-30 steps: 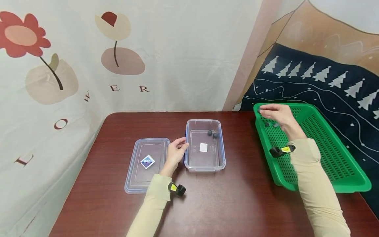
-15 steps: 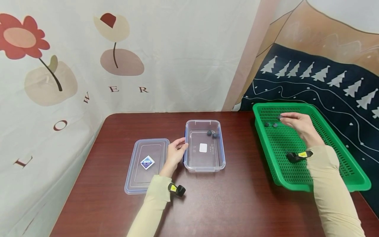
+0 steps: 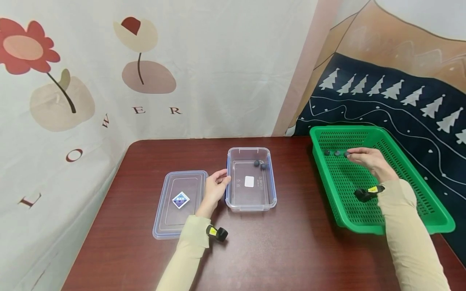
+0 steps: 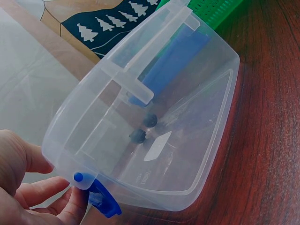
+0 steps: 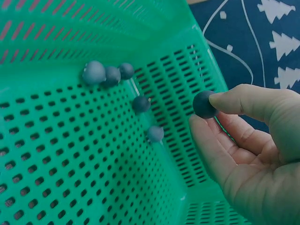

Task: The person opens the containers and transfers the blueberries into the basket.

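My right hand (image 3: 373, 163) pinches a dark blueberry (image 5: 205, 104) between thumb and forefinger, above the far part of the green basket (image 5: 183, 199). Several other blueberries (image 5: 141, 104) lie on the basket floor along its walls, one (image 5: 94, 72) paler than the rest. My left hand (image 3: 215, 186) holds the left side of a clear plastic box (image 3: 240, 198), its fingers at the blue latch (image 4: 104, 199) in the left wrist view. Two blueberries (image 4: 143, 129) sit inside the box, near its far right part in the head view.
A clear lid (image 3: 164, 218) with a blue diamond label lies flat on the brown table (image 3: 276, 250), left of the box. The basket stands at the table's right edge. Printed cloth (image 3: 218, 81) hangs behind the table, and a dark cloth with white trees (image 3: 397, 91) borders the basket.
Holding the blueberry, my right hand has moved right from the basket's far left corner, then slightly nearer and lower. My left hand and the box stay in place.
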